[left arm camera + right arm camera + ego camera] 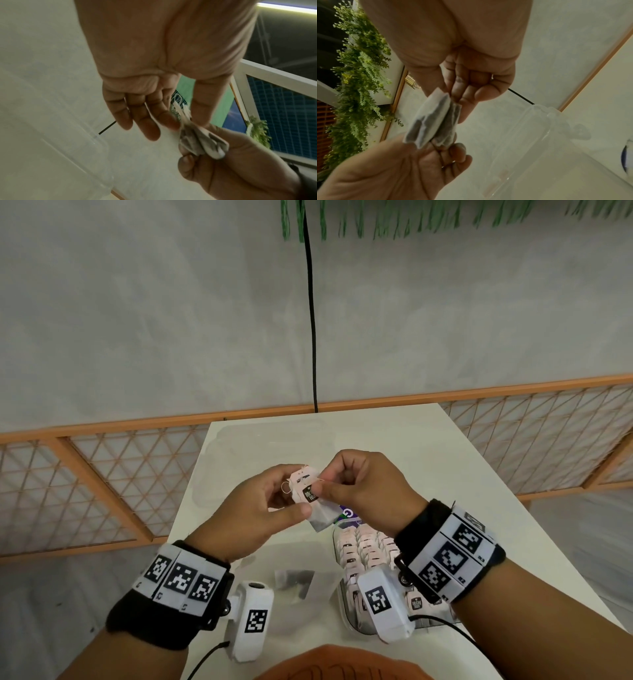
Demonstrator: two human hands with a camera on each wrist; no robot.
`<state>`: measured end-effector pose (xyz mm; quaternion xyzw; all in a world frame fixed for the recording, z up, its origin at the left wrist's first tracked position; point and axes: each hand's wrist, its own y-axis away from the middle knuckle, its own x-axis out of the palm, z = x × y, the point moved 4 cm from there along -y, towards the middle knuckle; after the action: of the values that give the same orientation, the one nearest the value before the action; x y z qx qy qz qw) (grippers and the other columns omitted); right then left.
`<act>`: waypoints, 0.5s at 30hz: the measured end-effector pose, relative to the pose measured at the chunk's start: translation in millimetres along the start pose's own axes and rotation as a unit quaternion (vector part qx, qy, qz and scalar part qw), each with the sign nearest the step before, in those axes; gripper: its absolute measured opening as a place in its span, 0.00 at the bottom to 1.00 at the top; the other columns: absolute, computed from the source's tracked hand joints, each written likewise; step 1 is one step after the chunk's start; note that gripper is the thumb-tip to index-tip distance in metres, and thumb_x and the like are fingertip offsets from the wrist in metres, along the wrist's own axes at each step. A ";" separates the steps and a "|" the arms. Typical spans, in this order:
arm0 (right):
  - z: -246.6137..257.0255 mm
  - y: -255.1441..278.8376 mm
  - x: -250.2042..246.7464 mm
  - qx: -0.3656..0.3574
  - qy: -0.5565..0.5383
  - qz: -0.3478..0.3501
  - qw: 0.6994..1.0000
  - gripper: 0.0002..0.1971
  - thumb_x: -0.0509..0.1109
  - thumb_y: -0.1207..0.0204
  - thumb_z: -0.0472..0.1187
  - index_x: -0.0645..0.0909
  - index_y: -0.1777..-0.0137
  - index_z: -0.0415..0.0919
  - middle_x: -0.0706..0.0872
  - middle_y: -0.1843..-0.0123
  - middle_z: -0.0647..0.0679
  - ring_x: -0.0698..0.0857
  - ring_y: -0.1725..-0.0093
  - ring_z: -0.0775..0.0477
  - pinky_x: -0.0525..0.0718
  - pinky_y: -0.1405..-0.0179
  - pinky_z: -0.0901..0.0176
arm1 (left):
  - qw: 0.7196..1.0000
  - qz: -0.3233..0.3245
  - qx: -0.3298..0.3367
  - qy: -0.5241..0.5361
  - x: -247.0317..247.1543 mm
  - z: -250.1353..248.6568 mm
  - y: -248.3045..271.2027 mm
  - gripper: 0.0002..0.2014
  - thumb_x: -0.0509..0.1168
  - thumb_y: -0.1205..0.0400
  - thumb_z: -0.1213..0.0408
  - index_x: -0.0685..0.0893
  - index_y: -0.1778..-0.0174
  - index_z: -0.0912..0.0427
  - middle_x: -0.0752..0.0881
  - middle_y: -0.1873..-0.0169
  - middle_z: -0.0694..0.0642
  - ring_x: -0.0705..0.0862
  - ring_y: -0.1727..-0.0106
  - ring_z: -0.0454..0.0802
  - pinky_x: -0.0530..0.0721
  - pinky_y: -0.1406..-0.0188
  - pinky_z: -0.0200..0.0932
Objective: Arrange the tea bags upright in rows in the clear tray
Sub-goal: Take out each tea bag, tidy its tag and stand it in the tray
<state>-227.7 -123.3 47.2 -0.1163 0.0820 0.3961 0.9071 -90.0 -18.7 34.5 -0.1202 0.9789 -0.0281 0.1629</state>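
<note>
While the white table is taking up most of the view, the landmark that matters is the clear tray, sitting on it right under the right wrist. Rows of tea bags are already standing upright in the tray, pink tags up, so I'd guess the job is well along, though the wrist is hiding part of it. Just left of the tray a loose see-through wrapper is lying flat.

Above the tray's far end, both hands are working one tea bag in mid air. Left hand is pinching the bag's body between thumb and fingertips, other fingers loosely spread. Right hand is curled in tight, pinching at the top by the black-and-pink tag, and a little loop of string is sticking out to the left of it.

Looks to me like the string and tag are getting tidied before the bag goes in. Tip for this bit: be getting that loose loop tucked flat against the bag first, otherwise it's probably going to snag a neighbour's tag. Be keeping the pinch light, the paper is thin and already creasing in the wrist views. Then be lowering it tag-up into an open slot in the tray, easing it down beside the last bag so the row isn't tipping.
</note>
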 end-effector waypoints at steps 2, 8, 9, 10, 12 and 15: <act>-2.3 -0.3 0.5 0.004 -0.005 -0.006 1.000 0.07 0.79 0.30 0.36 0.83 0.64 0.40 0.90 0.63 0.40 0.85 0.67 0.48 0.83 0.61 0.51 | 0.999 -0.038 0.018 -0.016 0.3 -1.0 0.7 0.22 0.73 0.29 0.60 0.82 0.37 0.47 0.90 0.50 0.47 0.87 0.49 0.47 0.83 0.46 0.39; -2.1 2.8 4.2 -0.010 0.098 0.007 0.995 0.12 0.76 0.28 0.40 0.78 0.49 0.51 0.87 0.60 0.46 0.82 0.64 0.56 0.79 0.63 0.68 | 0.980 -0.121 0.086 -0.132 9.4 -14.2 5.5 0.31 0.73 0.24 0.69 0.72 0.28 0.41 0.82 0.69 0.46 0.82 0.61 0.41 0.79 0.50 0.31; 0.5 4.9 5.1 -0.036 0.161 0.023 0.986 0.15 0.75 0.27 0.42 0.77 0.44 0.53 0.85 0.59 0.51 0.81 0.62 0.56 0.78 0.60 0.70 | 0.971 -0.121 0.100 -0.178 11.4 -17.1 6.4 0.33 0.73 0.24 0.66 0.69 0.26 0.40 0.82 0.68 0.46 0.82 0.62 0.40 0.79 0.53 0.30; 4.2 7.4 5.9 -0.075 0.229 0.035 0.970 0.15 0.74 0.26 0.43 0.78 0.41 0.52 0.85 0.57 0.54 0.79 0.60 0.57 0.76 0.57 0.71 | 0.960 -0.116 0.114 -0.230 13.7 -19.3 6.8 0.35 0.72 0.23 0.64 0.64 0.24 0.39 0.83 0.67 0.44 0.82 0.62 0.39 0.78 0.52 0.31; 12.6 13.4 7.8 -0.156 0.337 0.049 0.927 0.09 0.72 0.25 0.44 0.84 0.45 0.48 0.86 0.54 0.54 0.78 0.56 0.54 0.76 0.51 0.65 | 0.927 -0.093 0.143 -0.333 19.7 -21.5 6.6 0.40 0.72 0.23 0.61 0.56 0.20 0.38 0.83 0.65 0.39 0.81 0.59 0.37 0.74 0.44 0.36; 9.0 22.3 4.1 -0.175 0.455 0.072 0.870 0.08 0.72 0.26 0.48 0.88 0.52 0.46 0.87 0.57 0.49 0.80 0.55 0.44 0.80 0.56 0.47 | 0.908 -0.059 0.152 -0.385 30.5 -17.0 6.0 0.45 0.76 0.26 0.59 0.55 0.19 0.39 0.79 0.66 0.32 0.78 0.57 0.34 0.68 0.40 0.38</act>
<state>-240.9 -103.2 51.6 -0.4340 0.4232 0.3713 0.7034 -124.9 -20.0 40.5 -0.1524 0.8152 -0.1380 0.5415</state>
